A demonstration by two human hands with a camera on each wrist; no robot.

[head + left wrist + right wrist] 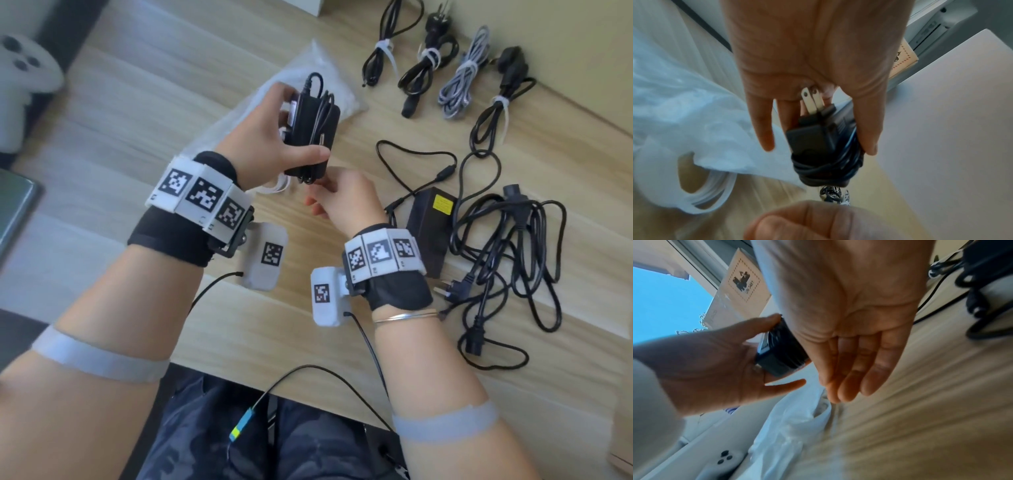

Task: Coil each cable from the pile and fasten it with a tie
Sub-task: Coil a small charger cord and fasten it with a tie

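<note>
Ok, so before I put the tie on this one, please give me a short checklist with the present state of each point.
1. Left hand grips the black adapter firmly: ok.
2. Cord is wound round the adapter: ok, several turns show in the left wrist view.
3. Right hand is free to take a tie: ok, its fingers are straight and hold nothing.
4. White ties are close by: ok, they lie just under the hands.
5. Tie is already on the adapter: not ok, none shows.
6. Loose end of the cord is tucked in: cannot tell.
</note>
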